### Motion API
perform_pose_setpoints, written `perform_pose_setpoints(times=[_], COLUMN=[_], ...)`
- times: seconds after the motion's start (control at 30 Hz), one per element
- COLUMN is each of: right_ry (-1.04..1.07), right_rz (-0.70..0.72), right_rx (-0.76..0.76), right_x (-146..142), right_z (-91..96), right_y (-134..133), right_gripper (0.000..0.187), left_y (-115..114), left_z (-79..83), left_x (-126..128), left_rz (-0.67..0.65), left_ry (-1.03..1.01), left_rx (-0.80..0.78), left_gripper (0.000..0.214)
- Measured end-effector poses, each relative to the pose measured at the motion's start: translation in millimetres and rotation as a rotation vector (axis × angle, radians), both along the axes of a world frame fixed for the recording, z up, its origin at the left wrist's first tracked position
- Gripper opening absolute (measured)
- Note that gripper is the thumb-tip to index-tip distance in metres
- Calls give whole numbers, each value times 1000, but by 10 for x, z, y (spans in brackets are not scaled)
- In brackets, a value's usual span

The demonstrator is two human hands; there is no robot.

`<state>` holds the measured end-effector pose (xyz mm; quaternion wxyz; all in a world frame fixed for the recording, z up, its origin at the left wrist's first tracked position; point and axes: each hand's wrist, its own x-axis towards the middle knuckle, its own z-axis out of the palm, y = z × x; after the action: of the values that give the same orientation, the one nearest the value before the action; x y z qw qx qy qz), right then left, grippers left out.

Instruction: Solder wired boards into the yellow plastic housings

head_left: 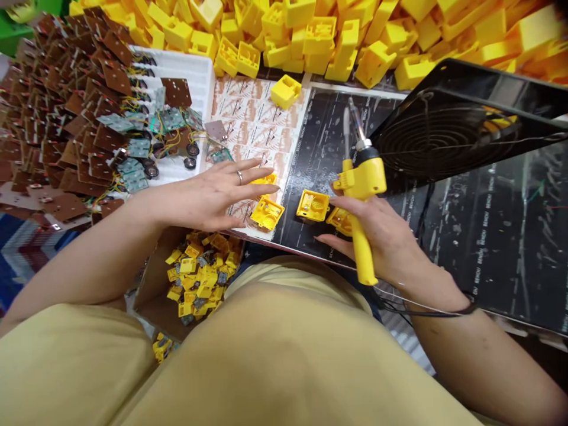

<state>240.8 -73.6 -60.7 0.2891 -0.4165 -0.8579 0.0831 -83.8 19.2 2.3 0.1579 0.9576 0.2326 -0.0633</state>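
My right hand (pixel 385 232) is wrapped around a yellow soldering gun (pixel 362 178), whose metal tip and thin feed tube point away from me. Under that hand lies a small yellow plastic housing (pixel 339 220), partly covered by my fingers. Just left of it, another open housing (pixel 313 205) rests on the black table surface. My left hand (pixel 208 195), with a ring on one finger, is stretched out palm down with its fingers spread. Beside its fingertips is a third housing (pixel 267 214); a further yellow one is partly hidden behind the fingers.
A black fan (pixel 430 133) leans at the right. Yellow housings (pixel 319 35) are heaped along the back, with one (pixel 286 91) apart. Brown circuit boards (pixel 80 100) and wired parts fill a white foam tray (pixel 202 77) at left. Below, a cardboard box (pixel 153 278) holds more yellow pieces.
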Motion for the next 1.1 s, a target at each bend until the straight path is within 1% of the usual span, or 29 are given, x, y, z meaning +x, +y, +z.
perform_pose_setpoints(times=[0.07, 0.13, 0.23, 0.3, 0.37, 0.43, 0.5, 0.6, 0.63, 0.7, 0.77, 0.8, 0.83, 0.9, 0.97, 1.0, 1.03, 1.1], right_ry=[-31, -55, -78, -82, -81, -86, -99, -112, -112, -115, -114, -111, -107, -98, -93, -92, -91, -86], right_rz=[6, 8, 10, 20, 27, 19, -2, -39, -50, -65, -69, -68, -67, -64, -65, -65, -66, -67], right_rx=[52, 60, 62, 64, 72, 106, 150, 189, 191, 188, 180, 178, 176, 173, 171, 170, 170, 170], right_x=[-88, -127, -78, -19, 16, 16, -4, -18, -11, 22, 65, 84, 100, 117, 121, 122, 122, 123], right_z=[-73, -125, -147, -137, -129, -131, -148, -185, -195, -203, -196, -190, -184, -182, -192, -199, -206, -212], right_y=[70, 101, 54, -5, -51, -72, -77, -83, -87, -97, -107, -111, -114, -116, -119, -121, -124, -131], right_gripper=[47, 39, 36, 37, 39, 42, 44, 43, 42, 42, 43, 44, 45, 47, 49, 49, 50, 52], left_y=[58, 108, 149, 137, 90, 8, -101, -274, -320, -377, -383, -373, -359, -333, -315, -307, -296, -262], left_z=[-26, -86, -124, -85, -22, 23, 21, -64, -104, -193, -284, -327, -365, -412, -395, -358, -307, -182], left_x=[-3, 42, 51, 4, -33, -10, 85, 310, 390, 549, 716, 805, 896, 1057, 1132, 1117, 1062, 849], left_rz=[-6, 37, 98, 95, 63, 29, 13, 76, 104, 122, 131, 156, 195, 304, 389, 414, 432, 457], left_ry=[60, 94, 126, 172, 242, 282, 255, 181, 167, 141, 93, 66, 41, -6, -53, -75, -92, -101], left_rx=[2, 25, 58, 65, 77, 134, 204, 262, 277, 289, 292, 294, 296, 301, 272, 250, 231, 227], left_gripper=[58, 55, 47, 49, 59, 69, 71, 77, 76, 60, 45, 46, 51, 71, 88, 91, 90, 79])
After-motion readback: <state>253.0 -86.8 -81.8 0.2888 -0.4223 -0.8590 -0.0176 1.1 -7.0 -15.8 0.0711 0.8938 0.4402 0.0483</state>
